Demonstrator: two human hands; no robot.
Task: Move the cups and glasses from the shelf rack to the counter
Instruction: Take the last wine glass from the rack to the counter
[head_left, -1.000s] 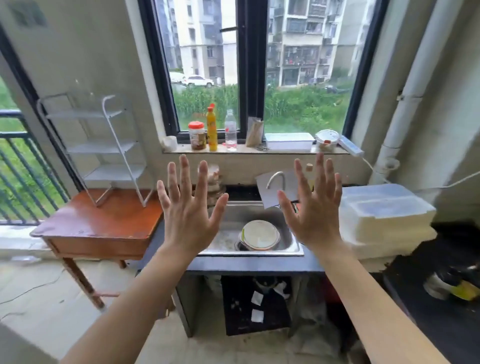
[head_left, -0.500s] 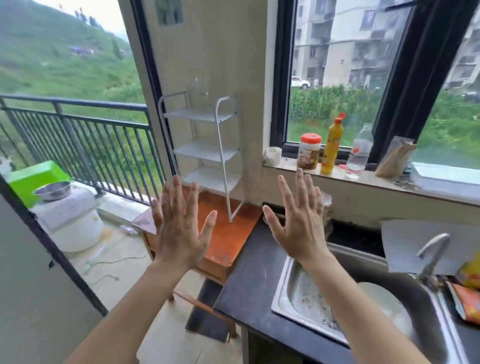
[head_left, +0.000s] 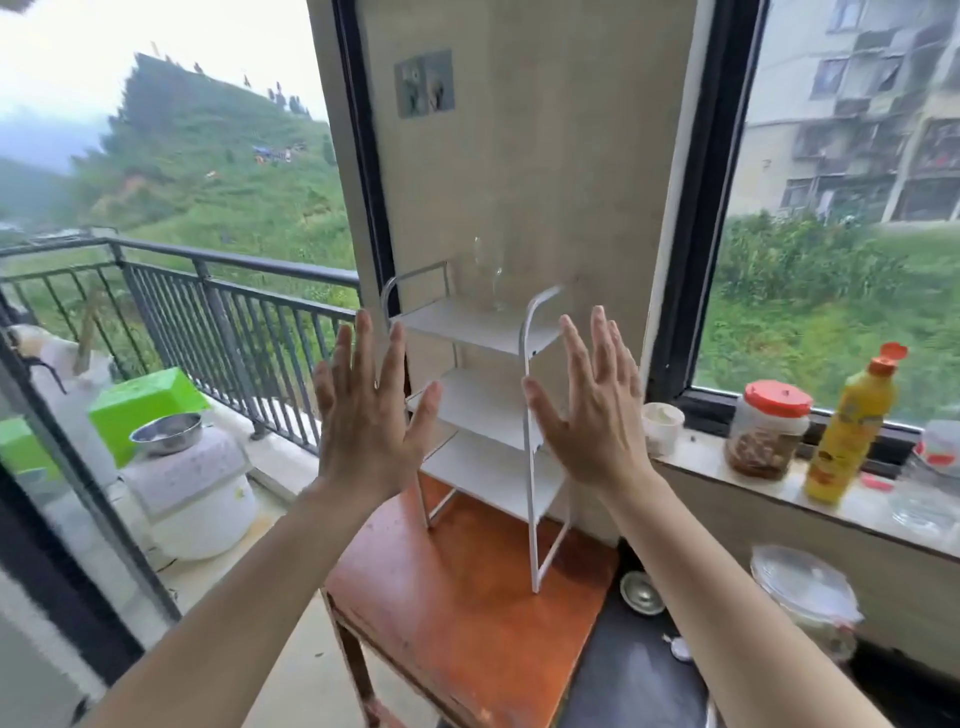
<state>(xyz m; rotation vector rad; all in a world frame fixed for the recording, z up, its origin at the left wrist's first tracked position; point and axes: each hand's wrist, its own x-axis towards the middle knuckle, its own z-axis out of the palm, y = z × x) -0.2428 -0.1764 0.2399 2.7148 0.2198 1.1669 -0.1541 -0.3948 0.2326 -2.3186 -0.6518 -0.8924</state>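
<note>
The head camera has turned left. The sink has left the view, and the shelf rack (head_left: 478, 410) now stands centred between the left grip (head_left: 363, 426) and the right grip (head_left: 592, 415). A clear glass (head_left: 488, 275) on the top shelf shows more plainly. The balcony railing (head_left: 234, 312) now fills the left side.

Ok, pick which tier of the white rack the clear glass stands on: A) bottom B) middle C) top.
C: the clear glass stands upright on the top tier of the white shelf rack, near the wall.
</note>
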